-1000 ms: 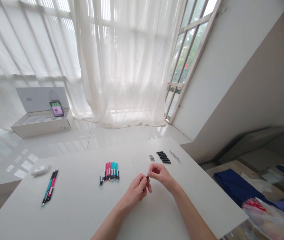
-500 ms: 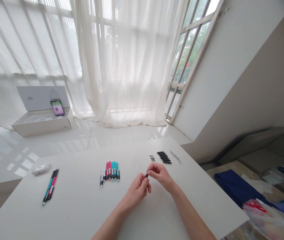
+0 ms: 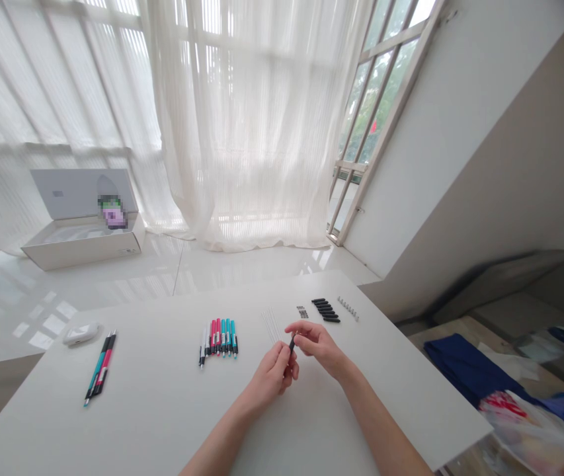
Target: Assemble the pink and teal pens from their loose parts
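Legible text: none | White box (image 3: 83, 254), front face, lower right: small dark print (image 3: 126, 250), unreadable | Row of pens (image 3: 223, 330): pale label patches (image 3: 218, 340), unreadable | Separate pink-and-black pen (image 3: 106, 360): pale label (image 3: 102, 376), unreadable

bright daylight through the sheer curtain (image 3: 266, 145) glares on the glossy sill (image 3: 222, 268).

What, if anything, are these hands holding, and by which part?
A small black cylindrical piece: the left hand pinches its nearer end. The right hand is at its far end; whether it grips is unclear.
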`<state>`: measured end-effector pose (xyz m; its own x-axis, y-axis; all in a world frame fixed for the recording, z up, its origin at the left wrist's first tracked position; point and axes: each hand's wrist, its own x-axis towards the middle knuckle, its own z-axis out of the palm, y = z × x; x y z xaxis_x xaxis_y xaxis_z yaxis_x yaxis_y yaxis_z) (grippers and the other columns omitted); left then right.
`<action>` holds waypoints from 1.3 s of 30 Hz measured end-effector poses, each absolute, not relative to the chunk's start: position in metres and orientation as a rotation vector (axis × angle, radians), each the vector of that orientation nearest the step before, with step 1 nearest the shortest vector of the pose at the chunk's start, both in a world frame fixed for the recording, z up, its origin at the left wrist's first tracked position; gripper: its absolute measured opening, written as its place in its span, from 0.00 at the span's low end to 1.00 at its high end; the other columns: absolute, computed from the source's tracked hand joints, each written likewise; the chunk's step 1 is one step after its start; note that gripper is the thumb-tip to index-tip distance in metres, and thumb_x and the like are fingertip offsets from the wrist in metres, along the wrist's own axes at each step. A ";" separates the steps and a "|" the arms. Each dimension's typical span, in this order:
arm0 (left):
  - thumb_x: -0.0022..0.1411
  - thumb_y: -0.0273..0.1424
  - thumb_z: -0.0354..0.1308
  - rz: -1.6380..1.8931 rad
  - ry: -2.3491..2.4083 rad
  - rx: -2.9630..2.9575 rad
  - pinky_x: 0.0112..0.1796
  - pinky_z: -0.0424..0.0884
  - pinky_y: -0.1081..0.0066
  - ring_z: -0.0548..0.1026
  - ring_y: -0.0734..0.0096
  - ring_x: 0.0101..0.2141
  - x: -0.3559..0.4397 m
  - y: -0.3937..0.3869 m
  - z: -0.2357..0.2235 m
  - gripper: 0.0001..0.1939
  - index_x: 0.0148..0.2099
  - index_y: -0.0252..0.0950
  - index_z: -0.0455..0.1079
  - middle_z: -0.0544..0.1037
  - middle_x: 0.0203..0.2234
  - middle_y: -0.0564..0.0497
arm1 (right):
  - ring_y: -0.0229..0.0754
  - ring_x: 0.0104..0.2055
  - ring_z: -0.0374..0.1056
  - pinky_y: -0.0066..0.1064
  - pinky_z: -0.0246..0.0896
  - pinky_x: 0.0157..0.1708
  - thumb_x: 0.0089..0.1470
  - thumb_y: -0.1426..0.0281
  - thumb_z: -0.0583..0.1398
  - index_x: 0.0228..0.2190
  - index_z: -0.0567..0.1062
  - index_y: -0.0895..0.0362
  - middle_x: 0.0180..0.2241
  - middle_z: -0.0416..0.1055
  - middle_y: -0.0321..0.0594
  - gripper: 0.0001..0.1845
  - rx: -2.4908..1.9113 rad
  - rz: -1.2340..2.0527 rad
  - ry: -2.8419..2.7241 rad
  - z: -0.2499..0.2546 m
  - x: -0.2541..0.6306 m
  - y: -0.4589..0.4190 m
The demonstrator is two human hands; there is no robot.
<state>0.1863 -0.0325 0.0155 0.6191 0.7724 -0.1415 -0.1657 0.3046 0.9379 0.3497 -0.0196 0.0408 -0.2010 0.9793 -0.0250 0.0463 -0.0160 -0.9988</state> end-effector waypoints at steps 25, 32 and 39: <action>0.60 0.53 0.49 0.692 0.693 1.106 0.18 0.40 0.77 0.48 0.86 0.13 0.185 -0.033 0.018 0.22 0.34 0.39 0.51 0.67 0.21 0.60 | 0.37 0.26 0.59 0.29 0.54 0.26 0.45 0.53 0.65 0.25 0.73 0.58 0.23 0.68 0.36 0.19 -1.254 1.100 -1.433 0.036 0.365 -0.015; 0.61 0.54 0.46 0.641 0.663 1.124 0.18 0.40 0.76 0.49 0.85 0.14 0.184 -0.030 0.017 0.23 0.35 0.37 0.56 0.65 0.19 0.59 | 0.42 0.25 0.61 0.34 0.57 0.32 0.51 0.53 0.57 0.32 0.75 0.58 0.28 0.73 0.44 0.20 -1.845 0.018 -1.042 0.021 0.443 -0.011; 0.60 0.50 0.51 0.699 0.679 1.115 0.19 0.41 0.77 0.47 0.86 0.14 0.184 -0.032 0.022 0.20 0.37 0.40 0.52 0.65 0.21 0.62 | 0.51 0.38 0.68 0.36 0.58 0.33 0.51 0.56 0.54 0.42 0.73 0.57 0.35 0.74 0.47 0.23 -2.342 -0.044 -0.991 0.000 0.481 -0.015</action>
<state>0.1838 -0.0315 0.0219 0.6060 0.7842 -0.1332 -0.1555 0.2810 0.9470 0.4810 -0.0153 -0.0004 0.7221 0.6456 0.2487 0.6652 -0.5491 -0.5059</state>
